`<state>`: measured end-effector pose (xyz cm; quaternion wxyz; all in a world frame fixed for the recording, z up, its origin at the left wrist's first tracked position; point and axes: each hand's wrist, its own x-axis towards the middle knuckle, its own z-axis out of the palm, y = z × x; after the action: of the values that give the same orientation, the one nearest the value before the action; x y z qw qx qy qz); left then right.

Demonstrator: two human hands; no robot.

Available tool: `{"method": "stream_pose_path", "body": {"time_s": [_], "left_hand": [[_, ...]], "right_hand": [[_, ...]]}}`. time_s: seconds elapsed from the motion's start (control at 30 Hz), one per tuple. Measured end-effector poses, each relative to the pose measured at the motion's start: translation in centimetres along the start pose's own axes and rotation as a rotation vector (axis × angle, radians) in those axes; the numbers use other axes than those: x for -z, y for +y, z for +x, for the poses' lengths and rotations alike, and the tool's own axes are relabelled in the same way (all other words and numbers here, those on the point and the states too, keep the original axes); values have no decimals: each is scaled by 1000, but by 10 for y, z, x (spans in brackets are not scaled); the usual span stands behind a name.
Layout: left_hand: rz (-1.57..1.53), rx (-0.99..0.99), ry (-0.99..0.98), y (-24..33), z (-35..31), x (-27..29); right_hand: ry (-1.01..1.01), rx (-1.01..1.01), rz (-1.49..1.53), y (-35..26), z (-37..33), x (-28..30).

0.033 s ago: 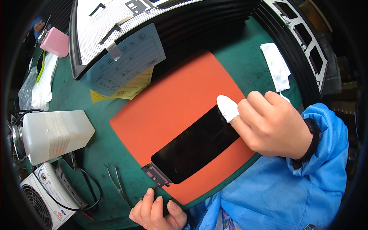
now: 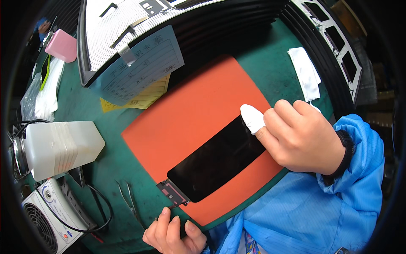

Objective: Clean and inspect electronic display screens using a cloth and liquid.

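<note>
A black phone display panel lies slantwise on an orange mat. At its lower left end is a dark flex board with pinkish patches. My right hand is closed, fingers curled, with a white cloth finger cot around the thumb, at the panel's upper right corner. Whether the cot presses on the glass is hard to tell. My left hand has loosely bent fingers, apart from one another, and one fingertip touches the edge of the flex board. Nothing shows gripped in it.
Tweezers lie left of the mat. Beyond them stand a white fan unit and a translucent bottle. A black rack with a blue card stands behind. A white folded cloth lies at right.
</note>
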<state>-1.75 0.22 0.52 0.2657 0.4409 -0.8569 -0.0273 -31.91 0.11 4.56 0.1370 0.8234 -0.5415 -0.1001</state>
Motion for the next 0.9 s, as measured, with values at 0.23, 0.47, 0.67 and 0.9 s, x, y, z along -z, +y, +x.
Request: {"method": "stream_pose_path", "body": {"time_s": [0.23, 0.47, 0.67, 0.9], "left_hand": [[10, 25, -12, -2, -3, 5], [19, 26, -42, -5, -10, -1], [3, 19, -27, -6, -12, -1], [-57, 21, 16, -5, -5, -1]], "right_hand": [[11, -52, 57, 0, 5, 16], [109, 136, 127, -46, 15, 31], [120, 219, 139, -76, 35, 32], [71, 271, 26, -88, 44, 27]]}}
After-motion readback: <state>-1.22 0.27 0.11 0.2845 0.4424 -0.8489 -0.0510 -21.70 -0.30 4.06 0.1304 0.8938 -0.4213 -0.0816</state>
